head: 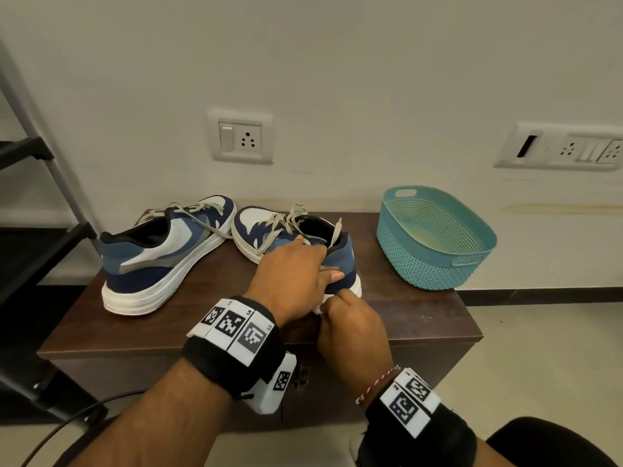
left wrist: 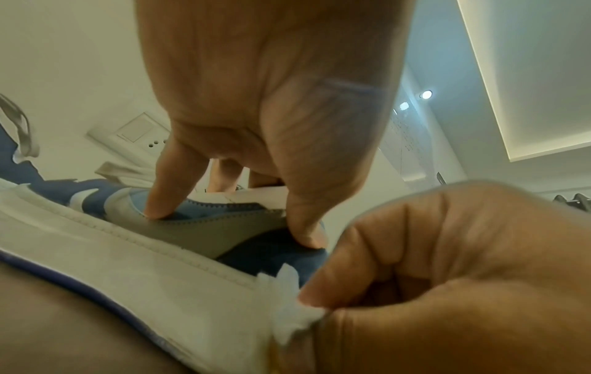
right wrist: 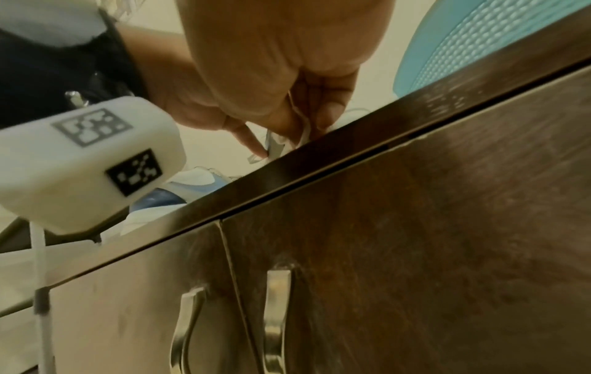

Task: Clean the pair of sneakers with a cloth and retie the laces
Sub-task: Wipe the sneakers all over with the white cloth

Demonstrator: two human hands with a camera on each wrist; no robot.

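Left hand [head: 293,274] grips the right sneaker [head: 344,261], right hand [head: 354,328] pinches a cloth [left wrist: 297,324] at its sole; hard rubbing could tug the cloth free.

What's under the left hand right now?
The sneaker nearer the basket: the left hand grips its side near the heel. Below it the right hand pinches a white cloth against the sole. The palm hides the panel beneath.

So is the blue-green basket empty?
Empty: the head view looks into the basket and shows only its bare floor.
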